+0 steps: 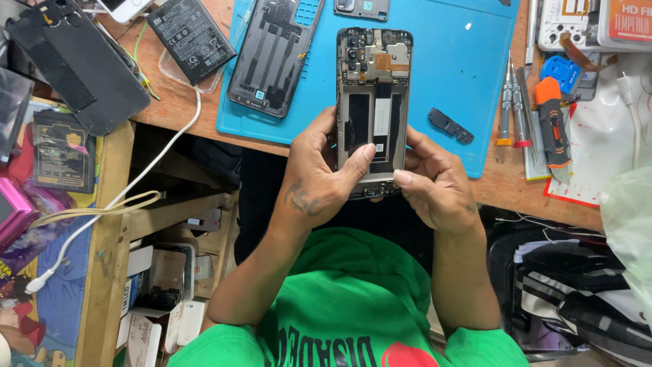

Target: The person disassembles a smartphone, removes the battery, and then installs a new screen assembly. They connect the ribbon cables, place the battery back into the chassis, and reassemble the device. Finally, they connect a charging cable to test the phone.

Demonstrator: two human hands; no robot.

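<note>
- Head view: the opened phone (374,109) with its back off sits dead centre, held upright over the near edge of the blue mat (462,81).
- The left hand (319,177) grips the phone's left side from 7 o'clock, thumb laid across the lower frame.
- The right hand (435,183) clamps the right edge from 5 o'clock, thumb tip on the bottom corner.
- The back cover (275,54) lies at 11 o'clock on the mat, the battery (191,37) further left on the wooden desk (502,183).
- A small black part (450,126) sits at 3 o'clock, just beside the phone.
- Screwdrivers (513,102) and an orange-handled tool (551,122) crowd the right edge; bare mat between is the only free room.
</note>
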